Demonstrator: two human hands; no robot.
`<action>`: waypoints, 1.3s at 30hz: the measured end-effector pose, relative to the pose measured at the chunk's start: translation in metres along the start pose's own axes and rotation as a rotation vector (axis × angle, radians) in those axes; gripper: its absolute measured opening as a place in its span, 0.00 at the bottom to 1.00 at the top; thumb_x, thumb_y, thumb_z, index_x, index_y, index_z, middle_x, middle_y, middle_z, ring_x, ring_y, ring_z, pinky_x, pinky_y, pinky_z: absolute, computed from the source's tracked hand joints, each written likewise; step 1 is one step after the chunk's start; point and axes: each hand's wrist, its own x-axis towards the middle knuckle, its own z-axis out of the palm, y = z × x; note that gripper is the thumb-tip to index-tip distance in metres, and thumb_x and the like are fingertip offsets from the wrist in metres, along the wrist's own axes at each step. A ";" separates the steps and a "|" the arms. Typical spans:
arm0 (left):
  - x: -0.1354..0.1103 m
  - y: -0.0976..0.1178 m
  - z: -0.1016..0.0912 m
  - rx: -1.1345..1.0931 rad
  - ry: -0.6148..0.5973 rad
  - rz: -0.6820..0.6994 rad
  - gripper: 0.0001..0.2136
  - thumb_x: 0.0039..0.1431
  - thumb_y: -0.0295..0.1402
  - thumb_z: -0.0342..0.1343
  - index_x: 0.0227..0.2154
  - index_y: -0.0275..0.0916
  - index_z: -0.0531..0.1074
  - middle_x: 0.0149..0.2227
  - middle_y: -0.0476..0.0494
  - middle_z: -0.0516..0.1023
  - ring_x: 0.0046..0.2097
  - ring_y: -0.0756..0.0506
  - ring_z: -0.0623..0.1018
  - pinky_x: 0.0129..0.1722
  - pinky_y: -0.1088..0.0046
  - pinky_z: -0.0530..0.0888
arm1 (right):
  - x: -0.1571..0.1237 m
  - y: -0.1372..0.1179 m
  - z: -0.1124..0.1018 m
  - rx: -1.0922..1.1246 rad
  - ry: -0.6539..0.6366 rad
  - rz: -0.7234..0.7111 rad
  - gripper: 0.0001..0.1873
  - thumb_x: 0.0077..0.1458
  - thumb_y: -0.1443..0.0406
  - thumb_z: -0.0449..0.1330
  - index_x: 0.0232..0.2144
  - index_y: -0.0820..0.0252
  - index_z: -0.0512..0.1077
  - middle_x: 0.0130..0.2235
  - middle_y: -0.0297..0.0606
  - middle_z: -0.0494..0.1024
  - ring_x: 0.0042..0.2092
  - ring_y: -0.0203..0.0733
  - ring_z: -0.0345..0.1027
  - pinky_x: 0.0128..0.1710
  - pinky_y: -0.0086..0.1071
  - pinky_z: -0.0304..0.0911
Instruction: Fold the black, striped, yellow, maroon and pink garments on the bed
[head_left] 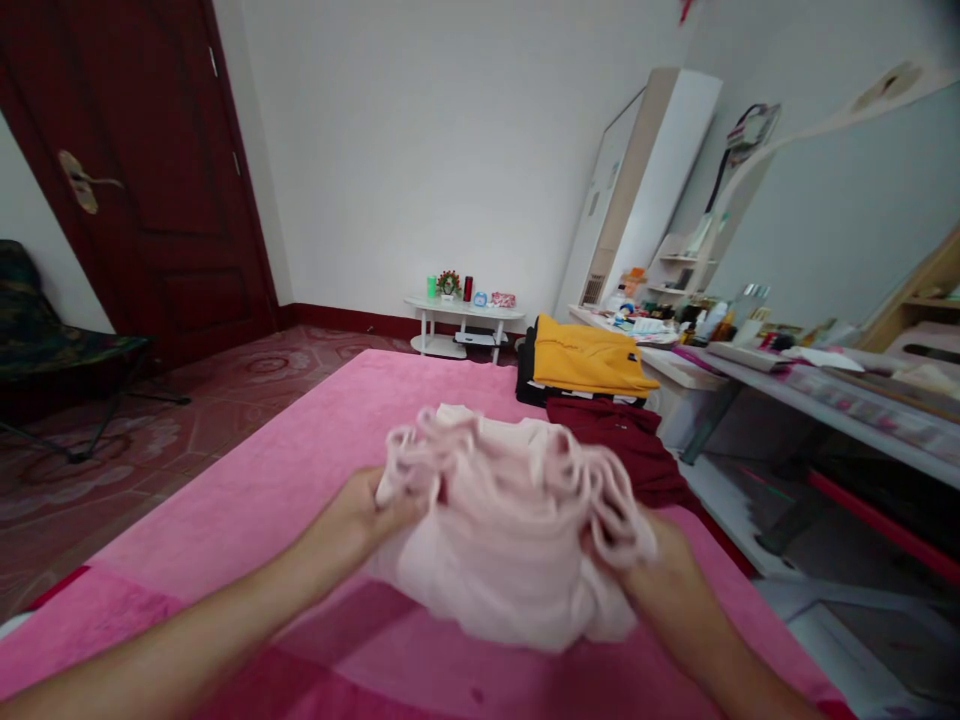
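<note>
A bunched pale pink garment (499,530) is held up just above the pink bed cover (247,500). My left hand (360,520) grips its left edge, fingers closed into the folds. My right hand (656,555) grips the right edge, mostly hidden behind the cloth. Beyond the garment lies a dark red garment (630,440), and behind that a folded yellow garment (589,358) sits on top of a black one (526,375).
A cluttered desk (750,365) runs along the right side of the bed. A small white table (461,315) with small items stands at the far wall. A dark red door (150,170) and a folding chair (52,350) are on the left.
</note>
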 end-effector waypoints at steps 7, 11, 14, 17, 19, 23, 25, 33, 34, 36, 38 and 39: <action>0.130 -0.075 0.016 0.721 0.352 -0.128 0.21 0.53 0.34 0.57 0.51 0.38 0.66 0.40 0.37 0.77 0.41 0.41 0.77 0.39 0.68 0.70 | 0.109 0.087 0.006 -0.291 0.442 0.134 0.27 0.49 0.56 0.57 0.47 0.68 0.68 0.45 0.52 0.75 0.43 0.51 0.70 0.45 0.41 0.62; 0.137 -0.118 0.023 0.957 0.348 -0.143 0.17 0.59 0.35 0.50 0.51 0.39 0.68 0.44 0.35 0.77 0.45 0.38 0.76 0.42 0.65 0.70 | 0.109 0.131 0.013 -0.510 0.404 0.161 0.22 0.56 0.58 0.50 0.48 0.65 0.68 0.43 0.50 0.77 0.42 0.50 0.70 0.43 0.40 0.62; 0.133 -0.125 0.020 0.876 0.379 -0.094 0.16 0.59 0.36 0.51 0.49 0.39 0.69 0.44 0.37 0.77 0.45 0.40 0.76 0.42 0.68 0.70 | 0.108 0.133 0.012 -0.464 0.429 0.126 0.21 0.55 0.57 0.51 0.45 0.67 0.69 0.41 0.51 0.77 0.42 0.49 0.70 0.43 0.39 0.62; 0.137 -0.118 0.014 0.715 0.428 0.086 0.13 0.59 0.34 0.50 0.44 0.37 0.72 0.43 0.40 0.78 0.43 0.44 0.76 0.43 0.73 0.69 | 0.116 0.125 0.008 -0.260 0.494 0.032 0.21 0.54 0.56 0.52 0.43 0.66 0.69 0.41 0.49 0.76 0.41 0.47 0.70 0.44 0.37 0.63; 0.146 -0.113 0.011 0.644 0.476 0.213 0.11 0.60 0.33 0.49 0.41 0.38 0.72 0.41 0.43 0.78 0.42 0.46 0.76 0.43 0.74 0.69 | 0.126 0.122 0.005 -0.153 0.541 -0.042 0.20 0.54 0.56 0.52 0.43 0.65 0.69 0.42 0.48 0.76 0.40 0.44 0.70 0.42 0.35 0.63; 0.165 -0.121 0.008 0.699 0.484 0.121 0.11 0.58 0.33 0.52 0.43 0.40 0.71 0.38 0.45 0.78 0.39 0.46 0.76 0.40 0.74 0.70 | 0.141 0.129 0.002 -0.340 0.594 -0.019 0.17 0.54 0.58 0.53 0.42 0.63 0.69 0.41 0.47 0.77 0.40 0.45 0.71 0.41 0.35 0.63; 0.171 -0.132 0.009 0.762 0.417 -0.007 0.13 0.56 0.33 0.54 0.45 0.40 0.69 0.37 0.44 0.78 0.39 0.45 0.77 0.38 0.74 0.70 | 0.142 0.137 0.005 -0.562 0.534 0.109 0.16 0.55 0.59 0.53 0.42 0.62 0.69 0.40 0.48 0.77 0.41 0.47 0.71 0.41 0.36 0.62; 0.176 -0.097 0.014 1.179 0.203 -0.292 0.15 0.57 0.33 0.52 0.48 0.38 0.67 0.42 0.35 0.76 0.45 0.37 0.76 0.41 0.62 0.70 | 0.152 0.110 0.005 -0.983 0.177 0.492 0.19 0.61 0.61 0.48 0.50 0.64 0.66 0.43 0.52 0.76 0.45 0.50 0.71 0.41 0.38 0.63; 0.179 -0.084 0.017 1.198 0.192 -0.293 0.16 0.55 0.31 0.54 0.47 0.35 0.68 0.44 0.32 0.75 0.46 0.35 0.75 0.42 0.59 0.70 | 0.157 0.098 0.003 -0.995 0.148 0.519 0.18 0.59 0.62 0.51 0.49 0.65 0.67 0.44 0.54 0.76 0.46 0.53 0.71 0.41 0.40 0.63; 0.184 -0.058 0.029 1.217 0.184 -0.244 0.18 0.51 0.28 0.56 0.47 0.33 0.68 0.49 0.28 0.71 0.50 0.32 0.72 0.46 0.55 0.67 | 0.167 0.076 0.003 -1.021 0.148 0.526 0.18 0.55 0.65 0.55 0.48 0.67 0.69 0.47 0.57 0.73 0.50 0.57 0.68 0.44 0.43 0.62; 0.185 -0.043 0.048 1.217 0.153 -0.140 0.19 0.52 0.27 0.54 0.49 0.35 0.67 0.53 0.31 0.68 0.54 0.35 0.69 0.51 0.58 0.65 | 0.172 0.059 0.013 -1.034 0.180 0.387 0.21 0.54 0.69 0.53 0.52 0.66 0.66 0.53 0.55 0.69 0.54 0.55 0.63 0.49 0.43 0.59; 0.183 -0.042 0.059 1.197 0.122 -0.060 0.19 0.54 0.29 0.52 0.51 0.38 0.66 0.55 0.35 0.67 0.56 0.38 0.68 0.53 0.60 0.64 | 0.172 0.055 0.021 -1.020 0.197 0.267 0.23 0.55 0.70 0.50 0.54 0.65 0.64 0.55 0.52 0.68 0.56 0.51 0.61 0.52 0.41 0.57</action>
